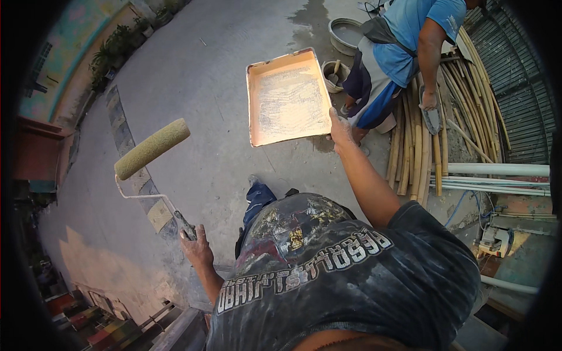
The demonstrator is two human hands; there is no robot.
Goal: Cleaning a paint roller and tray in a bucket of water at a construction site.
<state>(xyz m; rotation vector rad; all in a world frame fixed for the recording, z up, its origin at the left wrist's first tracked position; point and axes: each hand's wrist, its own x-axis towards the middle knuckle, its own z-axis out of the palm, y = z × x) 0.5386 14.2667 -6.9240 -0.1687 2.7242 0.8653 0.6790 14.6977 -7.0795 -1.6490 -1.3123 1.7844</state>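
Note:
In my left hand (198, 250) is the handle of a paint roller (153, 148). Its wire frame bends up to a thick, fuzzy, olive-tan sleeve, held out to the left above the pavement. My right hand (341, 131) grips the lower right corner of a shallow rectangular paint tray (253, 108). The tray is pale orange inside, with whitish, streaky residue on its ribbed bottom and dark smudges along the rim. Roller and tray are well apart, both in the air.
At the upper right a co-worker (404, 44) in blue bends over, a flat trowel (432, 112) in hand. Near them are a round basin (346, 36), a small bucket (332, 86) and stacked bamboo poles (418, 152). White pipes (492, 169) lie at right; a striped speed bump (126, 137) crosses the pavement.

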